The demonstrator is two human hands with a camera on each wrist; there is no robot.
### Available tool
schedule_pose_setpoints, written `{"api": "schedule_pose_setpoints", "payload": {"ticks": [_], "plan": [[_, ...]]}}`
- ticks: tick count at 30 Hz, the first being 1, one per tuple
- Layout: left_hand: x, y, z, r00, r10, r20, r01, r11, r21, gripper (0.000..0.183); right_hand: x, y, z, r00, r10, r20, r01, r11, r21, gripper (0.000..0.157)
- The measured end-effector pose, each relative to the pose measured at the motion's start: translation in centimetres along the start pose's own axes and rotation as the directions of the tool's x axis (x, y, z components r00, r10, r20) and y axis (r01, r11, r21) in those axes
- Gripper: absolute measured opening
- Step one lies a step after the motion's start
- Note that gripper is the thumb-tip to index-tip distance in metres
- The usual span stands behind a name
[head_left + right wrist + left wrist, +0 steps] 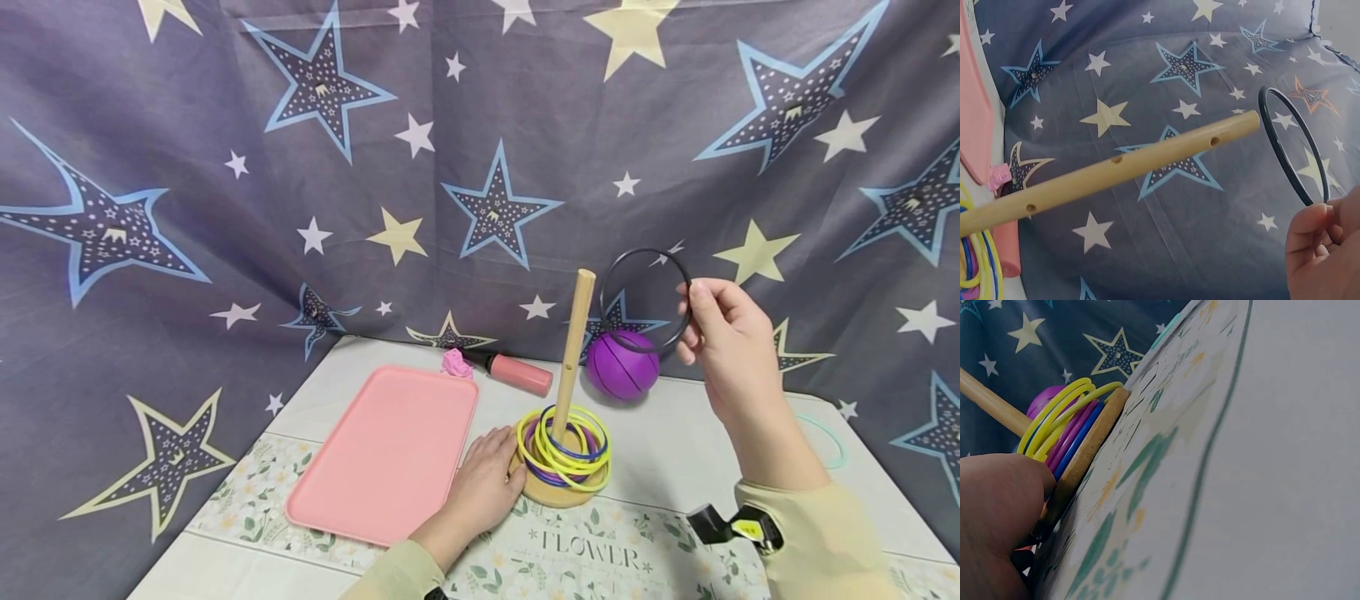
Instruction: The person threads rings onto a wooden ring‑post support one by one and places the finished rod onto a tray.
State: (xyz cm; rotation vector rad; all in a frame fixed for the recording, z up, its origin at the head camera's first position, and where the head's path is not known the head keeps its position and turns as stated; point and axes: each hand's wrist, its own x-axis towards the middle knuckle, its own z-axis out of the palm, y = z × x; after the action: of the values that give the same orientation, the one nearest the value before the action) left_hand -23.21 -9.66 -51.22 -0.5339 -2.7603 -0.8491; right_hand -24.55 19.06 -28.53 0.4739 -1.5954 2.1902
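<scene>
My right hand [731,342] pinches a black ring [602,292] at its edge, raised to the right of the wooden peg [576,333]. In the right wrist view the black ring [1282,150] is close to the peg's top end [1235,128]. Yellow, blue and purple rings [540,458] lie stacked around the foot of the peg, over its round wooden base [555,497]. My left hand [483,483] rests on the table with fingers extended, touching the left side of the base. In the left wrist view the thumb [1035,472] lies against the base beside the rings.
A pink tray [386,454] lies left of the peg. Behind it are a pink crumpled piece [457,363] and a pink hand pump [521,375] with a black end. A purple ball [622,371] sits behind the peg. A mint ring [842,450] lies at the right, partly behind the forearm.
</scene>
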Motion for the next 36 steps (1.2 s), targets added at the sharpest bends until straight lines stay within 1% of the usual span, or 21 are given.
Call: {"api": "schedule_pose_setpoints", "payload": {"ticks": [4,9,15,20,26,36], "plan": [[0.0,0.1,-0.2,1.000,-0.018,0.019,0.018,1.000,0.008,0.056,0.3,0.3,1.0,1.000,0.004,0.018,-0.004,1.000,-0.026,0.021],[0.0,0.3,-0.3,0.999,-0.033,0.037,0.033,0.999,0.006,0.056,0.7,0.8,2.0,0.999,0.025,0.021,-0.023,0.999,-0.049,0.020],[0.1,0.3,-0.2,0.999,-0.032,0.036,0.032,0.999,0.006,0.056,1.1,1.2,3.1,0.998,0.060,0.024,-0.057,0.994,-0.091,0.021],[0.1,0.2,-0.2,0.999,-0.027,0.033,0.026,1.000,0.012,0.055,1.3,1.7,3.8,0.996,0.084,0.033,-0.081,0.992,-0.096,0.021],[0.1,0.1,-0.2,0.999,-0.022,0.033,0.021,1.000,0.013,0.056,1.4,2.6,3.8,0.993,0.110,0.032,-0.105,0.988,-0.116,0.024],[0.0,0.1,-0.2,1.000,-0.008,0.014,0.008,1.000,0.000,0.056,1.1,4.4,3.3,0.989,0.148,0.020,-0.142,0.974,-0.178,0.020]]}}
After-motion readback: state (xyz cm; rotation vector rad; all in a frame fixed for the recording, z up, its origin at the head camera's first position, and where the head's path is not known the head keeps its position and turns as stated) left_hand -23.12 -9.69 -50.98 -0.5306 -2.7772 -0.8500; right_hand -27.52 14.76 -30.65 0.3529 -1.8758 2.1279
